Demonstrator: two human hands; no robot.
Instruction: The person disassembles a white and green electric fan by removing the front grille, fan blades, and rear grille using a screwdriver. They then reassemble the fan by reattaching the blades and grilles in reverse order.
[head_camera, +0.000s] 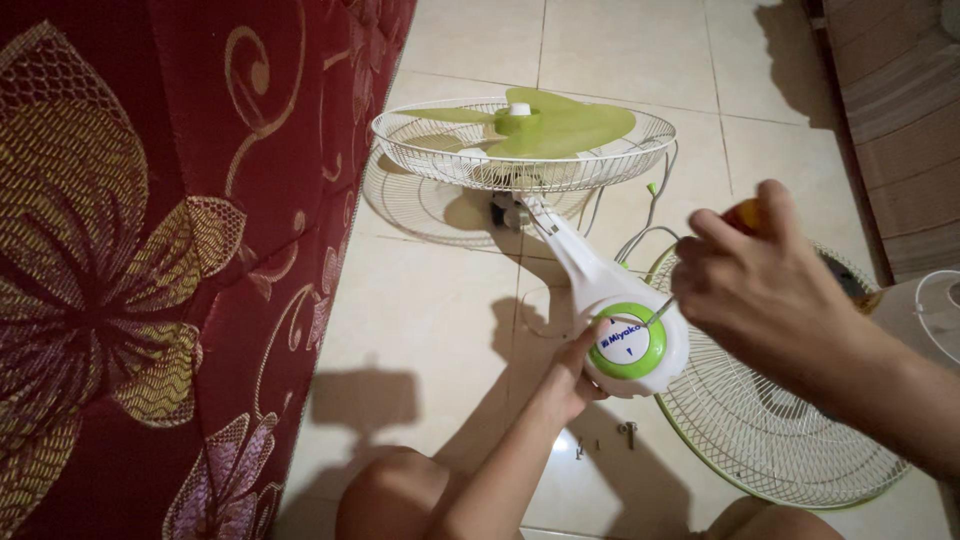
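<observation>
Fan base (632, 345), light, rigid, slick plastic, is steadied from its left by left hand (572, 372), while screwdriver (745, 215) is gripped above it in right hand (765, 290).

Left: dark red fabric (150, 250) with gold flower pattern, upright
Floor (440, 300): pale tiles
Screws (628, 432): small, loose on floor
Right edge: brown striped fabric (900, 120)

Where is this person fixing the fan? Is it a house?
Most likely a room in a home. The person sits on a tiled floor beside a red flowered mattress or sofa, with a small household fan taken apart around them.
</observation>
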